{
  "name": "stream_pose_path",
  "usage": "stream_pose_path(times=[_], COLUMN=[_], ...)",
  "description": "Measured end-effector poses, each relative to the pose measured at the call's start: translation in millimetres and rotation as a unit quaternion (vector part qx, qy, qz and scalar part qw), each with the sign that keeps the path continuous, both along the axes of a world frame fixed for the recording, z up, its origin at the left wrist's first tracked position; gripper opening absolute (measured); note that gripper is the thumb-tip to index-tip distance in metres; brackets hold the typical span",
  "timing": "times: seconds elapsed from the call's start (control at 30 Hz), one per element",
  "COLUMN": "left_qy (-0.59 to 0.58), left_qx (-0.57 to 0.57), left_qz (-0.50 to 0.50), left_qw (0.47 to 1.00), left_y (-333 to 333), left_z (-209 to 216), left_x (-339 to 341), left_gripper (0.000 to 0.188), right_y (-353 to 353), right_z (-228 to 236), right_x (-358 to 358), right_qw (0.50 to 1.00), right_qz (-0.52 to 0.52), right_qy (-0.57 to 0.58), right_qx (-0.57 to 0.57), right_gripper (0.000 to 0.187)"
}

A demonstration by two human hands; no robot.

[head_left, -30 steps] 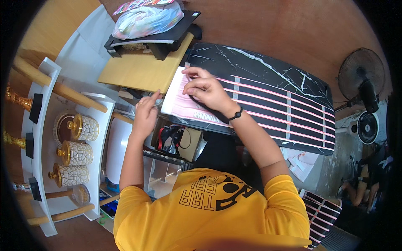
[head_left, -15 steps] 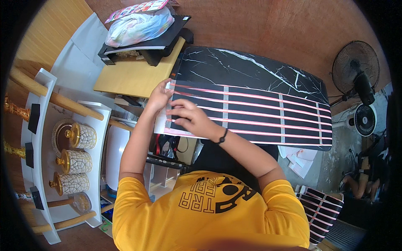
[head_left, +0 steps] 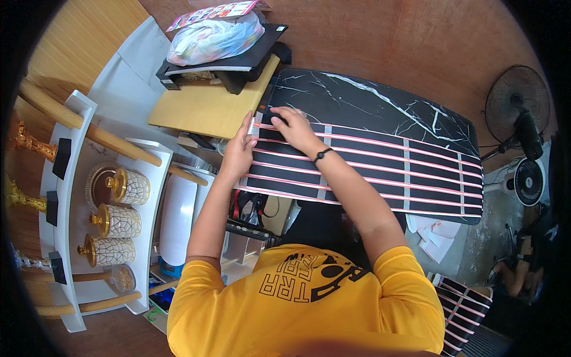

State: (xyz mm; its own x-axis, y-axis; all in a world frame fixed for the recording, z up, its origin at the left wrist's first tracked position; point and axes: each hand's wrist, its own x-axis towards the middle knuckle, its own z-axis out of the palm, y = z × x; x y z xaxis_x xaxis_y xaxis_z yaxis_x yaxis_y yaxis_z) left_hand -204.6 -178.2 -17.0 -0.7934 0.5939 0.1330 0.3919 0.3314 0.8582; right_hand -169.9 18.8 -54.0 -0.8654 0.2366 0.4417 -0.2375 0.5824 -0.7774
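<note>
long, thin pink-and-white strips (head_left: 369, 143) lie parallel on the black marble-patterned bench (head_left: 380, 110); flat grey crosswise bands (head_left: 407, 156) apparently maintain spacing. the left hand (head_left: 239, 150) is narrow at the strip ends, the right hand (head_left: 291, 127) half-curled nearby; grips cannot be told.

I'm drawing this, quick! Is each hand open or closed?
Left hand: at one end of the strips; grip can't be told.
Right hand: curved over the table; grip can't be told.

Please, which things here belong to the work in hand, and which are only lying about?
Likely belonging: left hand, right hand, pink-and-white strips, grey cross-bands, black table beneath.

Apparently just lying about: plastic bag, gold-lidded jars, black fan, white fan.
</note>
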Motion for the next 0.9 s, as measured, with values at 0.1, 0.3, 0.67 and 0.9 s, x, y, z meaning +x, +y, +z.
stream_pose_path(times=[0.1,0.3,0.67,0.9], left_qy=[-0.002,-0.104,0.051,-0.075], left_qx=[-0.012,-0.02,0.001,-0.059], left_qz=[0.013,0.089,0.159,0.153], left_qw=[1.0,0.99,0.986,0.984], left_y=[-2,9,25,22], left_z=[0,-6,-14,-10], left_x=[6,-11,-17,-16], left_gripper=[0.075,0.057,0.027,0.025], right_y=[-18,-23,-26,-31], right_z=[-11,-21,-18,-18], right_x=[-7,-3,-2,-5], right_qw=[0.998,0.997,0.994,0.977], right_qz=[-0.039,-0.071,-0.079,-0.119], right_qy=[-0.037,0.006,0.053,0.041], right_qx=[0.013,0.0,0.047,0.174], right_gripper=[0.024,0.019,0.015,0.014])
